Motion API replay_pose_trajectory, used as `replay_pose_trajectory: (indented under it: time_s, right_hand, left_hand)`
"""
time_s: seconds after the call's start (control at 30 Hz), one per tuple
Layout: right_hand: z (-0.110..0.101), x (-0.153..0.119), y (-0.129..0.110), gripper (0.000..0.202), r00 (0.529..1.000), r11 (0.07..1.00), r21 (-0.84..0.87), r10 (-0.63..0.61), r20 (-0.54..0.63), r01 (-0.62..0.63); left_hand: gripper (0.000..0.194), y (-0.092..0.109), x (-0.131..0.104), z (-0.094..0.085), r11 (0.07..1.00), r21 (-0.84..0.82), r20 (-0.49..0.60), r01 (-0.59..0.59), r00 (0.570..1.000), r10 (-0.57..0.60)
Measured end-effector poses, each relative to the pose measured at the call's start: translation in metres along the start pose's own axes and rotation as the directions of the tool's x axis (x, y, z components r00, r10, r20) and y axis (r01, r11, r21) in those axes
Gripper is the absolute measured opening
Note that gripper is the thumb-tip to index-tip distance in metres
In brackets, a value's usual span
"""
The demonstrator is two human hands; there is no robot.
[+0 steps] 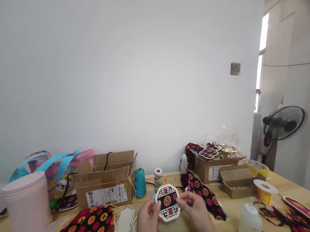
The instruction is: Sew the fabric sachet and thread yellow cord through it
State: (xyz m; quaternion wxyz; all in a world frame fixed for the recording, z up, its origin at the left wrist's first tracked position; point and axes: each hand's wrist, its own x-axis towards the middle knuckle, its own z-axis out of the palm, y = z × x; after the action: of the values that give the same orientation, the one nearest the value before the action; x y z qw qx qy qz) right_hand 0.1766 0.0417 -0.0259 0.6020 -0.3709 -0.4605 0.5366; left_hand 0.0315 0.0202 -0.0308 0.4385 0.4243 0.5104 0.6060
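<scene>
A person's left hand (147, 216) and right hand (193, 210) pinch opposite edges of a lattice plaque (168, 203), held between them above the tabletop (230, 206) at the frame's lower centre, its longer axis running roughly up the picture, neither hand clearly nearer.

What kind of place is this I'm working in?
Likely a small craft workshop, perhaps at home: a teal thread cone and a spool of yellow cord sit on the wooden table, and the left hand and right hand hold a patterned ornament.
</scene>
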Motion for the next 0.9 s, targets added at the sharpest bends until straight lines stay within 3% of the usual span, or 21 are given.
replay_pose_trajectory:
  time_s: [0.43,0.73,0.9]
  right_hand:
    - [0.002,-0.001,-0.008,0.034,0.999,0.998,0.062,-0.015,-0.040,0.018]
    - [0.001,0.001,-0.007,0.031,1.000,0.994,0.107,-0.008,-0.028,0.011]
    - [-0.002,0.002,-0.003,0.031,1.000,0.990,0.139,-0.008,-0.017,0.010]
  left_hand:
    - [0.041,0.003,-0.001,0.005,0.999,-0.047,0.009,-0.015,1.000,0.016]
    - [0.043,0.010,-0.004,0.007,0.993,-0.109,-0.010,0.043,0.999,-0.044]
    - [0.044,0.012,-0.005,0.010,0.961,-0.274,0.072,0.041,0.997,-0.022]
